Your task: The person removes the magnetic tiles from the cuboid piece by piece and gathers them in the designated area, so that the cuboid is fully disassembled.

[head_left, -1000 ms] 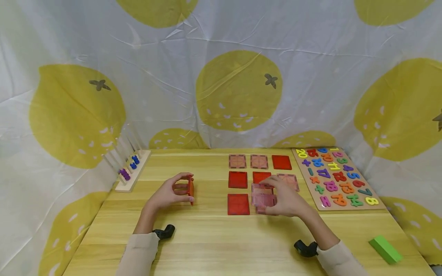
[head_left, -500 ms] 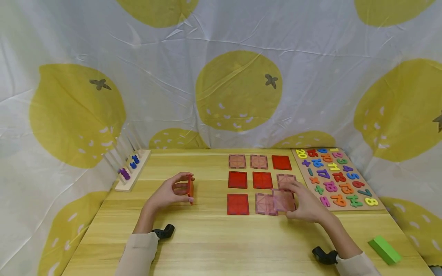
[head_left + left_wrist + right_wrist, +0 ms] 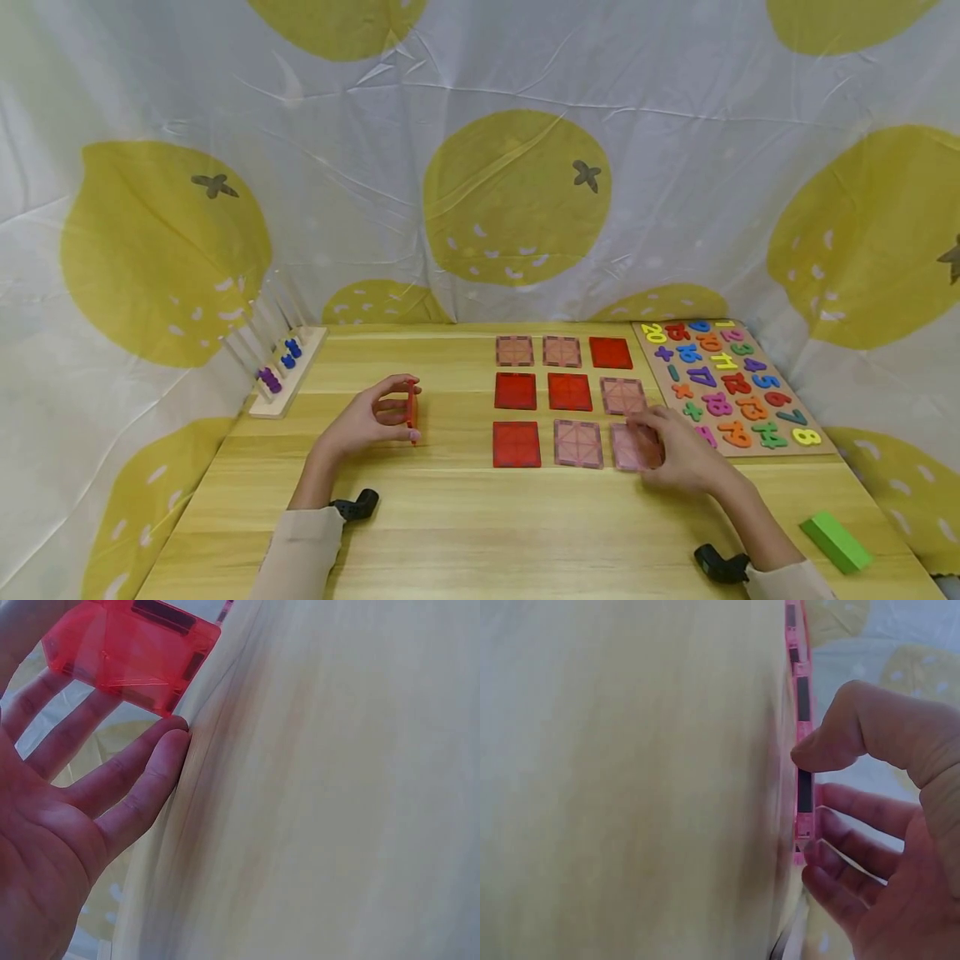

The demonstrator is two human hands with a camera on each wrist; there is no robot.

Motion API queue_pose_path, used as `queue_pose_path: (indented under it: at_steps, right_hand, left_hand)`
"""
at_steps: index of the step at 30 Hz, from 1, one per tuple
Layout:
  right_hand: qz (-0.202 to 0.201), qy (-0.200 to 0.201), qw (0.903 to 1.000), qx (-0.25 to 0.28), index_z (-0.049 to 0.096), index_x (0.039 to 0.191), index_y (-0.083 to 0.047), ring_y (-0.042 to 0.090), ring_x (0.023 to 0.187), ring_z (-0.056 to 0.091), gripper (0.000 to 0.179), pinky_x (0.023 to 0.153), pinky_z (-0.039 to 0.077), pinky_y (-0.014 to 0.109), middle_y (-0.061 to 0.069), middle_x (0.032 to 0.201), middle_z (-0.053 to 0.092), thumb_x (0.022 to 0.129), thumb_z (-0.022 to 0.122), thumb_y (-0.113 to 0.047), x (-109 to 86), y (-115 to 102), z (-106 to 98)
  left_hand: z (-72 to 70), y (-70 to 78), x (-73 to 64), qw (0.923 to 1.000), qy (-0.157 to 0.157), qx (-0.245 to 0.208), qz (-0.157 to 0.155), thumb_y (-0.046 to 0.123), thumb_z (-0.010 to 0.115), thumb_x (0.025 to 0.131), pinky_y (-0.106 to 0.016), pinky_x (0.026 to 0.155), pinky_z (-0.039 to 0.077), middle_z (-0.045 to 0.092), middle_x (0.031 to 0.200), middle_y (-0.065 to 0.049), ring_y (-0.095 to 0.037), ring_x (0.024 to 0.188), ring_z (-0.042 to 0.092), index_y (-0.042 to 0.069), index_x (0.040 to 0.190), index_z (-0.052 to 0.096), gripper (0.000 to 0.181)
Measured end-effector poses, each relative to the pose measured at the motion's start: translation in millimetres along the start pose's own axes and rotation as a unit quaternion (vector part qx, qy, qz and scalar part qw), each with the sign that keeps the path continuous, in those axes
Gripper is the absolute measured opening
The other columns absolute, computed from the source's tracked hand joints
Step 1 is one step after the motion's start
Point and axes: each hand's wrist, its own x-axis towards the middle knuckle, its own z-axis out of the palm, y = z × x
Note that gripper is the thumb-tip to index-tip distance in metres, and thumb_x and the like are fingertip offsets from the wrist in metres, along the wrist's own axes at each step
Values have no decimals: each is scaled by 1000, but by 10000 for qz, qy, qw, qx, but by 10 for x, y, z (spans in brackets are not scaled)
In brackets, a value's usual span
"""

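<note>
My left hand (image 3: 363, 423) holds a red magnetic tile (image 3: 412, 413) on edge above the table, left of the laid-out tiles. In the left wrist view that see-through tile (image 3: 139, 652) shows dark magnets along its rim. At the front right of the layout, my right hand (image 3: 682, 454) grips a pink magnetic tile (image 3: 627, 448), flat and close to the tabletop. The right wrist view has the thumb (image 3: 829, 750) on this tile's edge (image 3: 804, 791). Beside it lies another pink tile (image 3: 578, 443), then a red tile (image 3: 516, 444).
Behind are red tiles (image 3: 570, 392) and pink tiles (image 3: 622, 396) in two more rows. A number puzzle board (image 3: 678, 404) lies at the right, with a green block (image 3: 836, 542) nearer me. A pegged wooden bead stand (image 3: 273, 407) is at the back left. A lemon-print cloth (image 3: 517, 50) hangs behind.
My right hand has carried the pink tile rightward and down to the front row's right end, uncovering the pink tile beside it. The left hand stays nearly still with its red tile.
</note>
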Motion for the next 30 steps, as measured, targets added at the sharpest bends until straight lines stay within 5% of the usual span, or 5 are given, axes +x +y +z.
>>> queue_pose_path:
  at_steps: [10,19,24,30]
  right_hand:
    - [-55,-112,9999,-21,63,137,-10,41,127,52,74,102,48,68,18,140,56,69,89,-19,-10,43,8]
    - [-293,53,9993,220,64,136,-7,34,119,58,57,101,51,61,13,132,62,82,82,-15,3,57,-47]
    - [-442,213,9975,517,63,135,-3,38,117,61,52,97,54,61,18,133,63,87,80,-14,30,67,-48]
    - [-448,395,9955,732,65,133,-6,41,125,58,44,101,52,63,18,137,62,90,76,-11,116,39,-17]
  left_hand:
    - [13,14,-25,9999,56,-76,83,15,89,81,-40,103,56,51,149,-20,-43,132,55,10,154,42,87]
    - [35,36,-94,9991,400,-107,-26,15,89,81,-34,91,61,52,149,-18,-41,126,60,20,155,46,86]
    - [85,138,-123,9976,580,311,-194,25,90,81,-41,91,62,59,137,-15,-35,113,68,26,149,53,77]
    - [221,294,-83,9904,867,1075,98,39,93,75,-51,98,57,66,130,-2,-25,114,59,26,141,61,75]
